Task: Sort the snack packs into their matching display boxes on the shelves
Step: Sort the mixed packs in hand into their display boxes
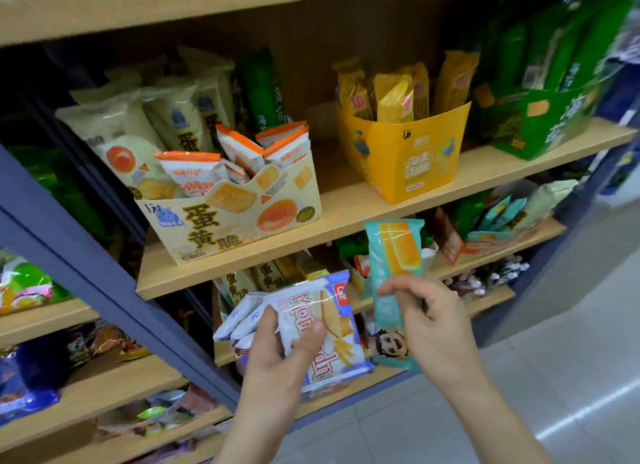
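Shelves (346,217) ahead. Left hand (277,352) gripping white packs (322,311), right hand (429,318) pinching teal pack (394,252). I'm aiming it at shelved teal packs (500,210), 2 o'clock.

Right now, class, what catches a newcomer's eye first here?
The left hand grips a bundle of white and blue plastic wafer packs; the right hand pinches a slim teal plastic pack beside it. Above, a cream cardboard display box and a yellow cardboard display box stand on the wooden shelf.
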A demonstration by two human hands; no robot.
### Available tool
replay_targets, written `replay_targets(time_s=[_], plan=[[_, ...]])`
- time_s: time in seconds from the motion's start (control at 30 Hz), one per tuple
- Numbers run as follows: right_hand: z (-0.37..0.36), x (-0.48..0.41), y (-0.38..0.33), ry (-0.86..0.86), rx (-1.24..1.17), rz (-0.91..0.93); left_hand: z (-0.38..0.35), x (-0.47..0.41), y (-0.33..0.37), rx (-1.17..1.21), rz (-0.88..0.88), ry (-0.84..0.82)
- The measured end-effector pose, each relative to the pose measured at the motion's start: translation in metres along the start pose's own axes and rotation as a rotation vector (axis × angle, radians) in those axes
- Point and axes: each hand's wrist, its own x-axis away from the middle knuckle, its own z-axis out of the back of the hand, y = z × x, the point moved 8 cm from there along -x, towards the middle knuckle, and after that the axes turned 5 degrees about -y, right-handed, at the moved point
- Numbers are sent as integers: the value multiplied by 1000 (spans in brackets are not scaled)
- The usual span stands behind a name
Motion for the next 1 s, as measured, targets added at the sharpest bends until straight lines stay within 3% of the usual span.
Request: replay_targets(time_s=[0.17,0.33,0.4,0.47,0.6,0.67,0.83,1.0], plan=[[-33,6,-4,-355,-380,-193,-20,-3,27,-131,-133,-119],[-39,7,-29,-277,-528,-184,-29,-11,42,-241,-170,-212],[-35,0,-34,-252,-546,-167,-21,-14,57,-432,-273,-219],[-27,-9,-45,-245,-556,-133,-8,-18,86,-634,-433,-158],[-6,-34,-62,-229,-427,-13,18,-20,168,-1100,-851,216],[1,-46,-68,-250,-370,42,14,-29,194,-1304,-938,310],[6,-70,-85,-324,-300,102,-8,-69,220,-1672,-807,296],[8,-89,-81,-416,-248,101,-46,-115,217,-1902,-536,192]])
